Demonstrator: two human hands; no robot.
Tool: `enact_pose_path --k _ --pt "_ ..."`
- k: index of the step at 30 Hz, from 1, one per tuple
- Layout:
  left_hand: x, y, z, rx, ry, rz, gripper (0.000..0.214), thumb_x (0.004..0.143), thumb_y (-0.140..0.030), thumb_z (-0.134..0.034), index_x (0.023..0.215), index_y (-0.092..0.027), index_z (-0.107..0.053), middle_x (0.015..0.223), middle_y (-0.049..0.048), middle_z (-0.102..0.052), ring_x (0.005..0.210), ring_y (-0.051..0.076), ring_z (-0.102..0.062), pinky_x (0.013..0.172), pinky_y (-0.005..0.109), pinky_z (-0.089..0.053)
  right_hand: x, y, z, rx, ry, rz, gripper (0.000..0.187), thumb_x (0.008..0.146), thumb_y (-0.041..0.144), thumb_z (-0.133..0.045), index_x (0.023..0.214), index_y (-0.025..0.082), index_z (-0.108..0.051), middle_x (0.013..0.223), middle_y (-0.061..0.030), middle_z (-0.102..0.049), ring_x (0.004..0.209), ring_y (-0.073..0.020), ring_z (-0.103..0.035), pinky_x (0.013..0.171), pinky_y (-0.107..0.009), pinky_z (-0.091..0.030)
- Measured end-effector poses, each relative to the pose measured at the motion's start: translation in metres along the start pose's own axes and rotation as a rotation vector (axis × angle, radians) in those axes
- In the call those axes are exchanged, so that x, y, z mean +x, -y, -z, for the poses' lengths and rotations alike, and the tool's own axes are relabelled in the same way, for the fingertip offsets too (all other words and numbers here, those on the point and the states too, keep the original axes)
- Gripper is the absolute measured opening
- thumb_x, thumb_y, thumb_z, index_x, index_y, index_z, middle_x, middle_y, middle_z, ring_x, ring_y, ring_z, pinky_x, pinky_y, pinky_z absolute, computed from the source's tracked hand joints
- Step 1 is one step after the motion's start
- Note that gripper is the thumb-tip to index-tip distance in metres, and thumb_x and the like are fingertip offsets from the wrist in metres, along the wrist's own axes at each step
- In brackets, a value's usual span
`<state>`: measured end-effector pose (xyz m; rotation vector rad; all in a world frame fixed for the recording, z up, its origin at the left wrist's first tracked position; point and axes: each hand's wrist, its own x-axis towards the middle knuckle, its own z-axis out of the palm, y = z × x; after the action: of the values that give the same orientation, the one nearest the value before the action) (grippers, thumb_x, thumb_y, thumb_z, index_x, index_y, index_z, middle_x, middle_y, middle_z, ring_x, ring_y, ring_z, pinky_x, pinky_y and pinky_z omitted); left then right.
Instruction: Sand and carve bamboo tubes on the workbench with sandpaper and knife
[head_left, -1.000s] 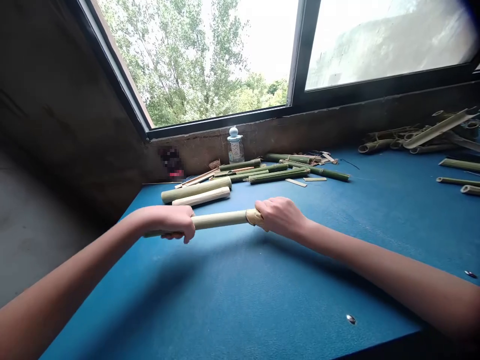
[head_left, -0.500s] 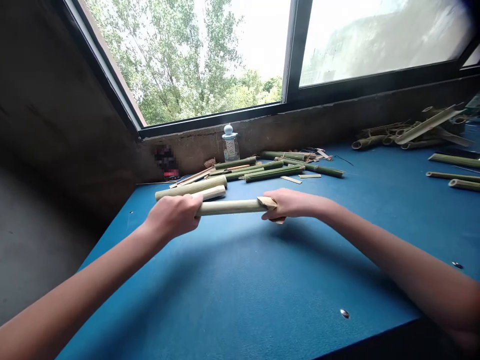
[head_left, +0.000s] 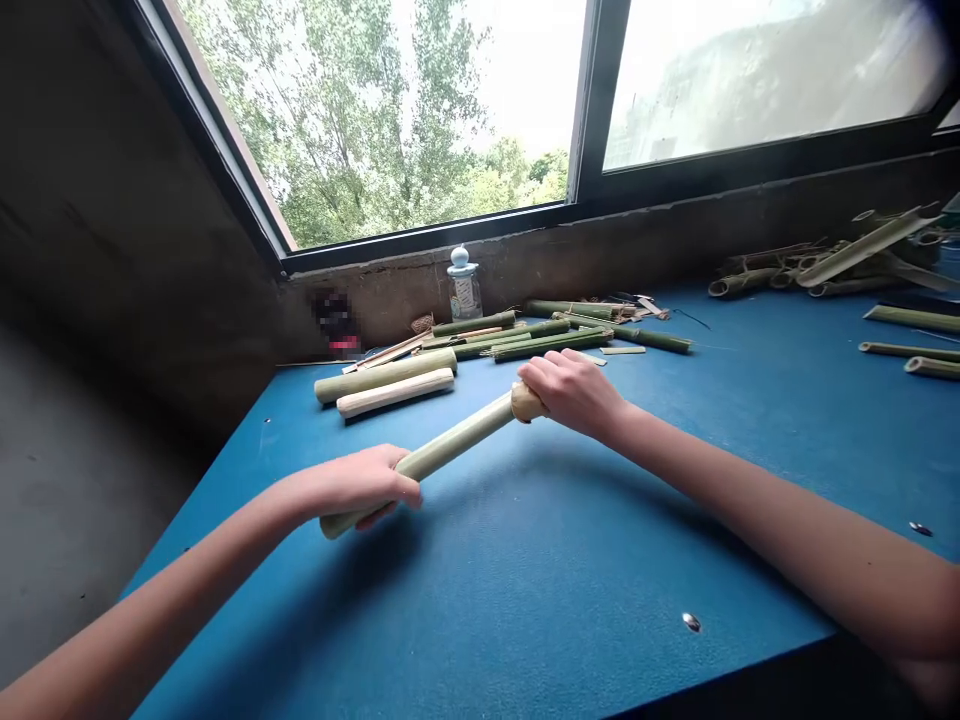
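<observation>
A pale green bamboo tube lies slanted just above the blue table, its near end at lower left and its far end at upper right. My left hand is closed round the near end. My right hand is closed over the far end, pressing a tan scrap, perhaps sandpaper, against the tube. Just behind lie a green bamboo piece and a peeled pale one.
Several green bamboo sticks and strips lie by the wall under the window, next to a small clear bottle. More bamboo tubes are heaped at the far right. Two small metal bits lie near the table's front edge.
The tube has swung from level to slanted: my left hand came toward me and down, while my right hand stayed on the far end and turned over it.
</observation>
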<state>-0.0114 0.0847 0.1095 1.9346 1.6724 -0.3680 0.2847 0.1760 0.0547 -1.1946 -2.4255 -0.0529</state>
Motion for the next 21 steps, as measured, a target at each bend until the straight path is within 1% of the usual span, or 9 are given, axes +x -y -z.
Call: enact_pose_path --k 1,2,5,7,9,12,16,18,21 --pt "0.0 -0.001 0.0 0.045 -0.097 0.004 0.025 0.078 -0.048 -0.051 0.084 -0.023 -0.054 0.074 0.004 -0.066 0.065 0.024 -0.064 0.054 0.031 -0.048 0.001 -0.006 0.002 0.046 0.015 -0.034 0.009 0.087 0.025 -0.055 0.088 0.017 -0.059 0.09 -0.0116 -0.066 0.083 -0.024 -0.055 0.072 -0.033 -0.032" --pt "0.001 -0.001 0.002 0.101 -0.203 0.012 0.029 0.081 -0.051 -0.05 0.09 -0.023 -0.053 0.082 0.0058 -0.067 0.073 0.027 -0.065 0.057 0.033 -0.047 0.002 -0.014 0.005 0.1 0.038 -0.077 0.013 0.083 0.03 -0.063 0.086 0.018 -0.058 0.084 -0.009 -0.066 0.078 -0.0229 -0.055 0.069 -0.032 -0.033" --pt "0.011 0.004 0.012 0.258 -0.45 0.036 0.034 0.085 -0.055 -0.049 0.092 -0.022 -0.052 0.098 0.0101 -0.066 0.09 0.032 -0.063 0.065 0.034 -0.043 0.005 -0.043 0.017 0.311 0.109 -0.227 0.039 0.075 0.053 -0.072 0.087 0.021 -0.053 0.069 -0.0015 -0.063 0.06 -0.0182 -0.055 0.058 -0.027 -0.037" --pt "0.021 0.011 0.018 0.317 -0.515 0.035 0.034 0.087 -0.055 -0.048 0.092 -0.022 -0.054 0.101 0.009 -0.066 0.093 0.03 -0.063 0.065 0.032 -0.041 0.006 -0.059 0.027 0.48 0.121 -0.302 0.052 0.08 0.07 -0.059 0.093 0.021 -0.049 0.068 -0.0016 -0.062 0.055 -0.0168 -0.056 0.053 -0.027 -0.042" --pt "0.032 0.017 0.022 0.363 -0.558 0.037 0.035 0.089 -0.056 -0.046 0.091 -0.022 -0.056 0.104 0.0083 -0.066 0.093 0.029 -0.063 0.063 0.031 -0.04 0.007 -0.066 0.035 0.64 0.111 -0.334 0.065 0.084 0.083 -0.035 0.097 0.02 -0.048 0.072 -0.005 -0.063 0.056 -0.0177 -0.059 0.052 -0.028 -0.047" --pt "0.049 0.029 0.03 0.445 -0.642 0.045 0.036 0.091 -0.053 -0.046 0.098 -0.02 -0.058 0.113 0.0113 -0.064 0.099 0.03 -0.063 0.065 0.031 -0.041 0.005 -0.063 0.04 0.85 0.13 -0.321 0.085 0.081 0.089 -0.005 0.092 0.02 -0.053 0.074 -0.0092 -0.064 0.058 -0.0202 -0.062 0.052 -0.032 -0.052" --pt "0.069 0.055 0.052 0.536 -0.719 0.055 0.035 0.093 -0.046 -0.048 0.113 -0.019 -0.058 0.11 0.014 -0.066 0.103 0.032 -0.062 0.077 0.034 -0.043 0.003 -0.05 0.037 1.29 0.204 -0.277 0.092 0.081 0.089 -0.003 0.094 0.018 -0.06 0.088 -0.0134 -0.07 0.062 -0.0217 -0.064 0.049 -0.032 -0.051" --pt "0.076 0.069 0.061 0.548 -0.742 0.065 0.039 0.094 -0.049 -0.046 0.115 -0.019 -0.059 0.109 0.0139 -0.066 0.101 0.032 -0.062 0.079 0.035 -0.044 0.004 -0.046 0.034 1.282 0.187 -0.28 0.089 0.082 0.087 -0.006 0.1 0.018 -0.06 0.093 -0.0138 -0.071 0.067 -0.0232 -0.066 0.051 -0.032 -0.052" --pt "0.083 0.085 0.06 0.553 -0.817 0.083 0.043 0.097 -0.048 -0.04 0.119 -0.016 -0.058 0.116 0.0173 -0.061 0.106 0.034 -0.059 0.084 0.039 -0.044 0.008 -0.047 0.022 1.053 0.12 -0.313 0.081 0.086 0.083 -0.012 0.103 0.019 -0.058 0.092 -0.0137 -0.071 0.074 -0.0264 -0.069 0.055 -0.035 -0.055"
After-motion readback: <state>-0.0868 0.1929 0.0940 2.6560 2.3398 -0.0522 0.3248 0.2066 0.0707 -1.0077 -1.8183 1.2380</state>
